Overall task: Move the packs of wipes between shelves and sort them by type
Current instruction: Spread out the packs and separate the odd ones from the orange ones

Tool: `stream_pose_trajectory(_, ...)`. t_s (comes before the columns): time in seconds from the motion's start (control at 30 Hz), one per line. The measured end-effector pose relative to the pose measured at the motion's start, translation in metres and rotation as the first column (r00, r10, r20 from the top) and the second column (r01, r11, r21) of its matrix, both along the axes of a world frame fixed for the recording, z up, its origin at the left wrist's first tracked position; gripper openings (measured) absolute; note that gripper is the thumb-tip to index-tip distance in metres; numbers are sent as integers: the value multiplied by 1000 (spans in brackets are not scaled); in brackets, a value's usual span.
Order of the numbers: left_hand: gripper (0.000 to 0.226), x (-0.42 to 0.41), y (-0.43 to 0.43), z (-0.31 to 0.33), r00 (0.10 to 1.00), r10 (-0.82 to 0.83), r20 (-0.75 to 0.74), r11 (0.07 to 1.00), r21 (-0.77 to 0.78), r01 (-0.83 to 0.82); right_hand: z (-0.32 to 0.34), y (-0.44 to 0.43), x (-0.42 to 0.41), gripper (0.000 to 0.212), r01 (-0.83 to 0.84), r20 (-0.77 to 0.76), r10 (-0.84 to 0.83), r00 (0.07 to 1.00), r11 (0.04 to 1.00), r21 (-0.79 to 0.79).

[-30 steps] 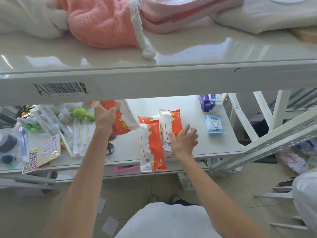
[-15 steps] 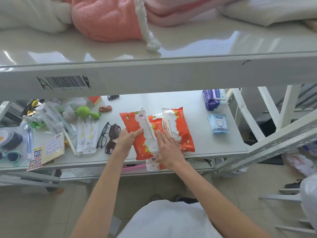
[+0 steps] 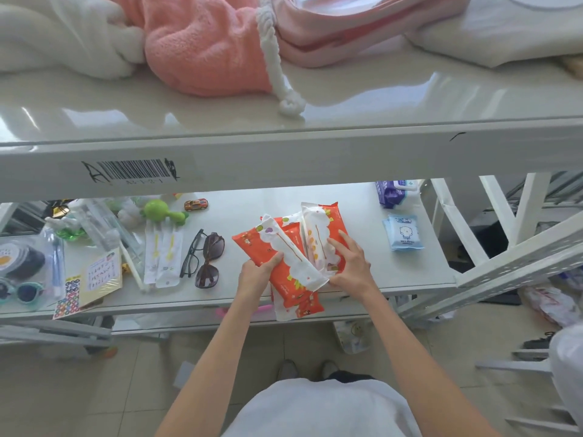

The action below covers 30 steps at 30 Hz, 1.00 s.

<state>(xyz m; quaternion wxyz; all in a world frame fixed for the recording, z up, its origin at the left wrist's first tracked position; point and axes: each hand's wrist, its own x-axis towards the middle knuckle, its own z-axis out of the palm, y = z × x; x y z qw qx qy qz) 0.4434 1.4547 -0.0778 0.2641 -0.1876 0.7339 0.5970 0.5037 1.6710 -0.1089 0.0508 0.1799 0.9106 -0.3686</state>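
Observation:
Three orange-and-white wipe packs (image 3: pixel 285 247) lie bunched together on the lower shelf (image 3: pixel 410 272), one hanging over its front edge. My left hand (image 3: pixel 257 272) grips the left side of the top pack. My right hand (image 3: pixel 348 263) presses on the right-hand pack (image 3: pixel 321 228), fingers spread over it. A small light-blue wipe pack (image 3: pixel 403 231) lies to the right. A purple wipe pack (image 3: pixel 392 192) sits behind it, partly hidden by the upper shelf (image 3: pixel 284 152).
Two pairs of glasses (image 3: pixel 203 253) lie just left of the orange packs. Farther left are packaged utensils (image 3: pixel 162 253), a green toy (image 3: pixel 161 211), a toy car (image 3: pixel 195 204), stickers (image 3: pixel 91 279). Pink and white towels (image 3: pixel 205 48) fill the upper shelf. White rack frames (image 3: pixel 504 260) stand at right.
My left hand brought an orange pack down from the back left onto the other two. Both hands then gathered the three packs together near the shelf's front edge.

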Motion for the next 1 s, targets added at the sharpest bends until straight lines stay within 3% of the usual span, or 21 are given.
stream_pose_trajectory(0.1,45,-6,-1,3,987,42,153,989,135,-63,2,4,-4,90,53,29,-51,998,995,-83)
stream_pose_trajectory(0.23,48,-17,-1,5,973,46,226,973,210,-95,6,7,-10,83,49,51,-43,998,992,-117)
stream_pose_trajectory(0.4,37,-51,2,24,987,1,158,967,253,-41,14,9,-16,51,28,56,-24,998,998,-61)
stream_pose_trajectory(0.53,45,-74,14,26,992,-8,124,990,144,-10,12,-1,-17,33,105,13,-105,994,994,26)
stream_pose_trajectory(0.73,31,-78,10,23,998,-62,-19,993,-99,60,13,-10,-21,34,149,-3,-150,989,982,119)
stream_pose_trajectory(1.0,25,-59,13,29,953,-288,-94,957,-70,283,10,-7,-11,44,139,35,-143,989,986,92)
